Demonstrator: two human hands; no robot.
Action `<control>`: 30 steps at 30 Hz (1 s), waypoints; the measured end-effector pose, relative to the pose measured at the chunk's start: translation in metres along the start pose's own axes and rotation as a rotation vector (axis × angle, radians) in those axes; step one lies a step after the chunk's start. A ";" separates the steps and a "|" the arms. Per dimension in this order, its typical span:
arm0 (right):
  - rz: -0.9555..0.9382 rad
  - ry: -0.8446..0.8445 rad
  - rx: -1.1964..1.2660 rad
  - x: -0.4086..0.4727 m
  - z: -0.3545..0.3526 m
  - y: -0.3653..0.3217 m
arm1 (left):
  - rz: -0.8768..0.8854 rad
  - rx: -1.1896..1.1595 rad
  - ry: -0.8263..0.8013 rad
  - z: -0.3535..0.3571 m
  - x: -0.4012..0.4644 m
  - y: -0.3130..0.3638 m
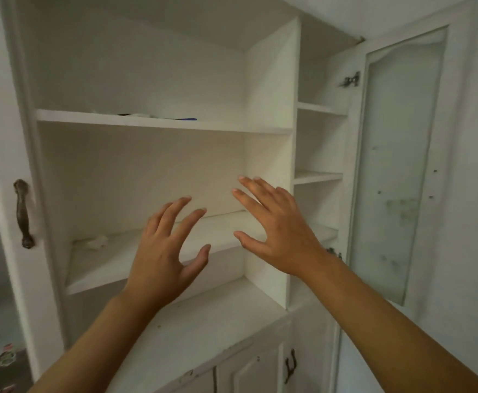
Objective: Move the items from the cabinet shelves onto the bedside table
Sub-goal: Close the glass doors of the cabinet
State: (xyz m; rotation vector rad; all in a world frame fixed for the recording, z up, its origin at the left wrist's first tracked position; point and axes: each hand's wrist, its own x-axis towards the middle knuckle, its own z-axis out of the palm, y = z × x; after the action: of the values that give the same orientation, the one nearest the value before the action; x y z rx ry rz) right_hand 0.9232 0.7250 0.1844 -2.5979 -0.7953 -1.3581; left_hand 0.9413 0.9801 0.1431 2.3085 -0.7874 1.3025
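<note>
A white cabinet fills the view with its doors swung open. On the upper shelf (164,126) lie a blue pen-like item (185,119) and a pale flat item (138,115), only their tops showing over the edge. A crumpled white scrap (96,241) sits at the left of the lower shelf (113,276). My left hand (165,255) hovers in front of the lower shelf with fingers spread, holding nothing. My right hand (274,228) is raised beside it, fingers straight and spread, also empty. The bedside table is out of view.
The left door carries a dark metal handle (23,214). The right door (396,165) with a frosted pane stands open. Narrow side shelves (318,177) sit right of the divider. Below are a counter ledge (203,330) and shut lower doors (249,373).
</note>
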 end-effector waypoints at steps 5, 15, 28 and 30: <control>0.039 -0.010 -0.063 -0.031 -0.038 0.079 | 0.006 -0.092 0.027 0.060 0.041 0.063; 0.157 -0.017 -0.200 -0.109 -0.110 0.249 | 0.089 -0.292 0.027 0.205 0.115 0.201; 0.359 -0.112 -0.359 -0.205 -0.163 0.416 | 0.135 -0.555 -0.054 0.372 0.178 0.340; 0.378 -0.120 -0.381 -0.211 -0.159 0.438 | 0.148 -0.572 -0.056 0.395 0.190 0.347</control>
State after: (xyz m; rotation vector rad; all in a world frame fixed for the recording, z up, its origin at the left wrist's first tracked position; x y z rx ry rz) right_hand 0.9247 0.2138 0.1760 -2.9301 -0.0367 -1.3516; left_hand 1.0595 0.4340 0.1262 1.8583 -1.1878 0.9107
